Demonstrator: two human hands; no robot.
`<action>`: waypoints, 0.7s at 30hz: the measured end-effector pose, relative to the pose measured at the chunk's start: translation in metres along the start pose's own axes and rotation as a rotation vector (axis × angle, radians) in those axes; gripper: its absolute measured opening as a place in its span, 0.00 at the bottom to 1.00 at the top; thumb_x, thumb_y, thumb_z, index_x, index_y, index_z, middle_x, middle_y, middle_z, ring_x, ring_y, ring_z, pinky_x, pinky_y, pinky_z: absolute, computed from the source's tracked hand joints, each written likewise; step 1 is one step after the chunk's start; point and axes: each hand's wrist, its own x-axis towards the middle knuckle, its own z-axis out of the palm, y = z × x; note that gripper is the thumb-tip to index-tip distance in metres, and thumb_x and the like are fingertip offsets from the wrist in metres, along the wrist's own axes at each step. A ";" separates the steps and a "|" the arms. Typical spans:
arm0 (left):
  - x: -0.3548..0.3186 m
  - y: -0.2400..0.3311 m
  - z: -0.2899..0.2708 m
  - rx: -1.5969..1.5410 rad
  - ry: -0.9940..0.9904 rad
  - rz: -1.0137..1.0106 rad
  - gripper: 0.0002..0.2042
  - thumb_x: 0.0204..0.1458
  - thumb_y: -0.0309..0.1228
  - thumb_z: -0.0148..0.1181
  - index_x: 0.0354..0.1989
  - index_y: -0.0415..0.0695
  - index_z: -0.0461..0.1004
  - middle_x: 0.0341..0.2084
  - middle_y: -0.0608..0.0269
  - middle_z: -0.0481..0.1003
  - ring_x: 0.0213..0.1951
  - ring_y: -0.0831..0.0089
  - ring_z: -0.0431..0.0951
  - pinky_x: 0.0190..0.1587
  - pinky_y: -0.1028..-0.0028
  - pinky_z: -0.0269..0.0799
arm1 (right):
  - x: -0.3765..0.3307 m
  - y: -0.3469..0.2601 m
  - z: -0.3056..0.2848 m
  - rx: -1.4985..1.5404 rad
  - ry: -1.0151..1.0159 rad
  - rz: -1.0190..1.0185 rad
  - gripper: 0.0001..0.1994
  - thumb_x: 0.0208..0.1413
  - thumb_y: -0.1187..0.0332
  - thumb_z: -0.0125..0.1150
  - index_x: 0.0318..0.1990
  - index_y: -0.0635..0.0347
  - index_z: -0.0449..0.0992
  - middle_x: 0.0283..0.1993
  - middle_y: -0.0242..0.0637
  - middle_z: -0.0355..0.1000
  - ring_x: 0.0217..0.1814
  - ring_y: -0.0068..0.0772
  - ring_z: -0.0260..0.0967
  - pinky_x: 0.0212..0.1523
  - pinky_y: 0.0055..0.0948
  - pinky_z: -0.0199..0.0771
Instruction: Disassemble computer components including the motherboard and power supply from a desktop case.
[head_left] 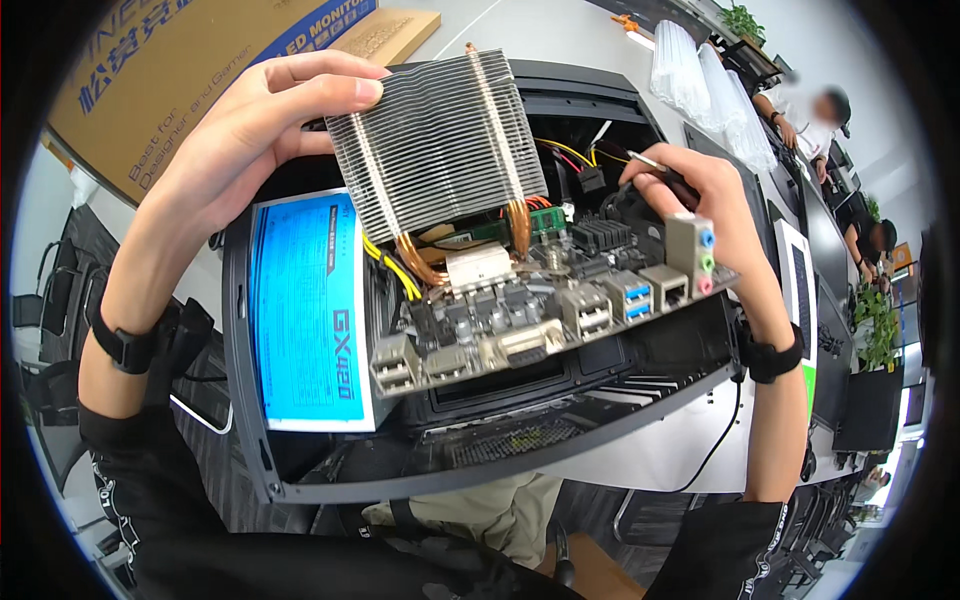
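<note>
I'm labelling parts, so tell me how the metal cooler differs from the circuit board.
The metal cooler is silvery with copper pipes; the circuit board is mostly dark. The metal cooler is a block of thin stacked fins, while the circuit board is flat, with ports along its near edge. Both are over the open computer case.

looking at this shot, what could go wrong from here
The left hand grips the heatsink by its thin fins, so they might bend under pressure.

The yellow cables pass close to the motherboard and could snag if it shifts.

The right hand appears to hold a slim tool beside the board; a slip might scratch it or drop the tool into the open case.
</note>
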 end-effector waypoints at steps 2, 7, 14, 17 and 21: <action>-0.002 0.000 0.000 0.028 0.002 0.007 0.18 0.60 0.37 0.68 0.52 0.37 0.82 0.49 0.56 0.81 0.50 0.75 0.83 0.55 0.72 0.81 | -0.002 -0.005 0.001 0.021 0.012 -0.009 0.06 0.59 0.72 0.63 0.41 0.60 0.82 0.30 0.39 0.78 0.27 0.33 0.72 0.31 0.27 0.69; -0.002 -0.001 0.000 0.143 0.015 0.006 0.21 0.59 0.41 0.66 0.54 0.39 0.81 0.50 0.57 0.80 0.50 0.75 0.82 0.54 0.75 0.80 | -0.002 -0.013 0.000 0.032 0.010 0.004 0.05 0.59 0.75 0.62 0.40 0.63 0.82 0.34 0.42 0.79 0.32 0.36 0.76 0.34 0.29 0.72; -0.003 -0.006 -0.005 0.307 0.011 -0.020 0.37 0.55 0.56 0.63 0.67 0.40 0.73 0.55 0.49 0.79 0.54 0.66 0.82 0.57 0.70 0.80 | -0.004 -0.022 -0.002 -0.003 -0.006 0.031 0.05 0.58 0.76 0.62 0.40 0.65 0.81 0.36 0.43 0.80 0.36 0.41 0.79 0.40 0.31 0.76; -0.006 -0.014 -0.011 0.463 0.085 -0.015 0.40 0.52 0.62 0.61 0.67 0.45 0.74 0.58 0.48 0.78 0.58 0.63 0.79 0.61 0.64 0.76 | -0.005 -0.027 -0.003 -0.017 -0.011 0.057 0.05 0.59 0.76 0.62 0.40 0.65 0.81 0.36 0.42 0.80 0.35 0.37 0.78 0.39 0.29 0.75; -0.005 -0.012 -0.001 0.648 0.187 0.034 0.44 0.47 0.70 0.58 0.67 0.49 0.75 0.61 0.47 0.75 0.66 0.58 0.73 0.68 0.52 0.66 | -0.004 -0.029 -0.003 -0.027 -0.046 0.068 0.05 0.60 0.76 0.62 0.41 0.65 0.82 0.37 0.40 0.80 0.36 0.32 0.78 0.39 0.27 0.73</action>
